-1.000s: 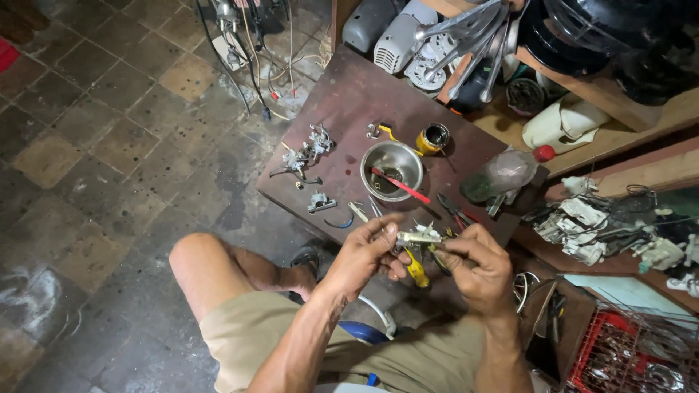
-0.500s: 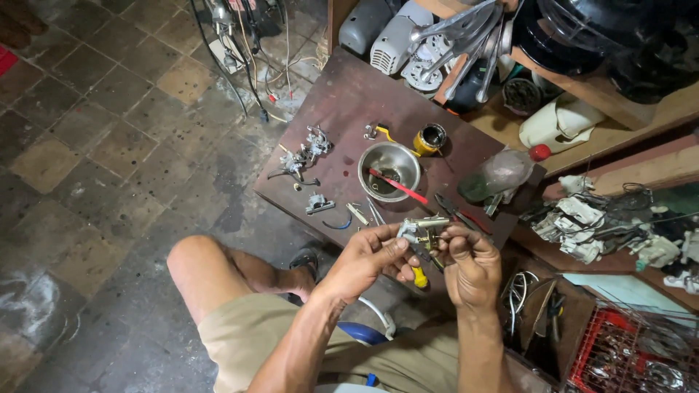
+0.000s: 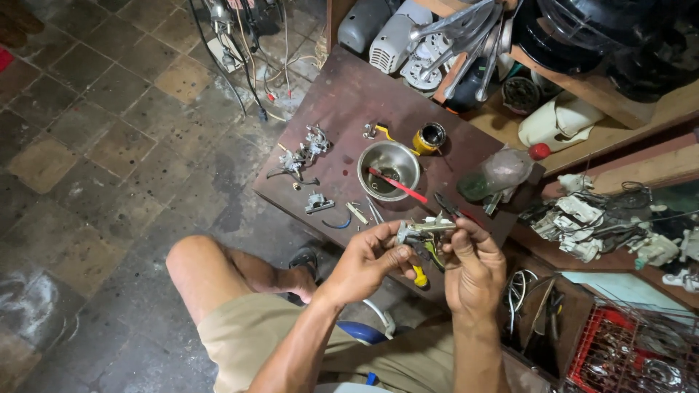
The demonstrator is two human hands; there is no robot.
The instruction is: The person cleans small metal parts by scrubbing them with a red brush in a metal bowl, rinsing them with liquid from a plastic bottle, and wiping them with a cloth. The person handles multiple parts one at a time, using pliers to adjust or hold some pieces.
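Both hands meet just in front of the near edge of the low dark-brown wooden table (image 3: 349,109): the left hand (image 3: 368,256) pinches one end of a small grey metal mechanism with levers (image 3: 424,230) between thumb and fingertips, and the right hand (image 3: 473,266) clasps the other end, so the part is steadied from both sides and raised towards the eyes for close work. Behind it on the table a round steel bowl (image 3: 389,166) holds a red-handled brush (image 3: 399,186), and left of the bowl lie more small grey metal parts (image 3: 300,157), apparently spread within easy reach.
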